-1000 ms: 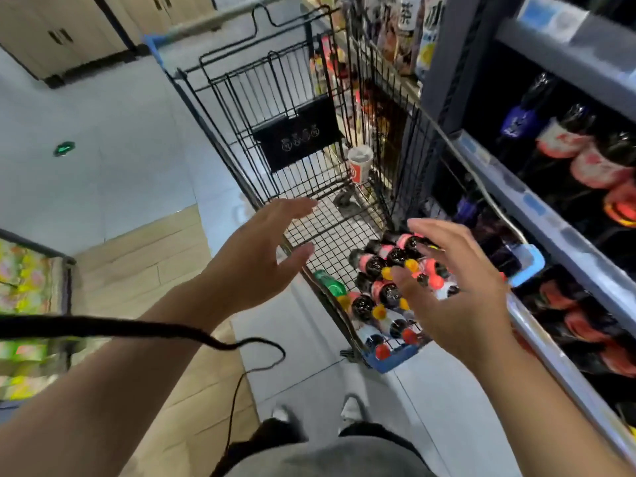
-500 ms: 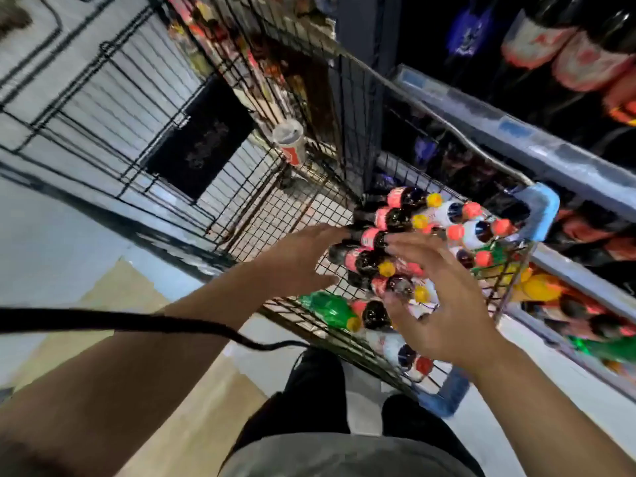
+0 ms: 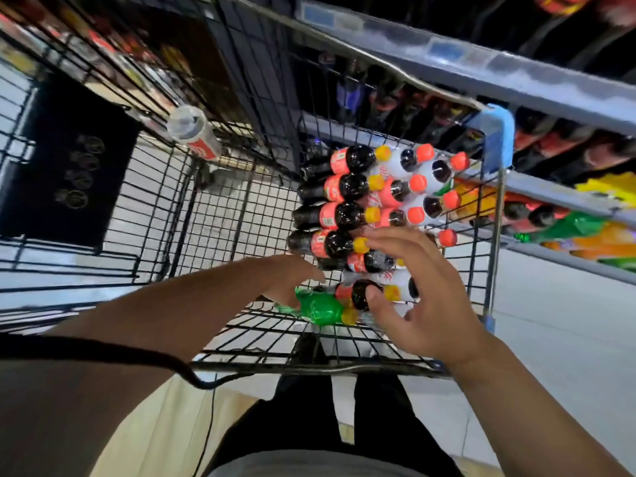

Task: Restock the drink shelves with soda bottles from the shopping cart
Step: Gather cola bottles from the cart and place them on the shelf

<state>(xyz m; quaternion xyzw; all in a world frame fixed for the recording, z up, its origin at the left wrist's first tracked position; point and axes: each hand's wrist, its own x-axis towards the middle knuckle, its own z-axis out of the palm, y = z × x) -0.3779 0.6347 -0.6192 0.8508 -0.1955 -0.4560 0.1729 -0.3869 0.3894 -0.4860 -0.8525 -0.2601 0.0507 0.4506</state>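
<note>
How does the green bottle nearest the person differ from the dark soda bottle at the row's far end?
The green bottle is green all over; the dark soda bottle is near-black with a reddish label. The green bottle lies beside the left hand; the dark soda bottle lies farthest off, well away from it. Both lie sideways in the cart, yellow-capped.

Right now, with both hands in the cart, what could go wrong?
The soda bottles lie stacked on their sides; pulling a lower one may send the upper ones rolling.
The green bottle by the left hand sits at the pile's edge and could roll away.
The black cable across the left forearm might snag the cart rim.
</note>
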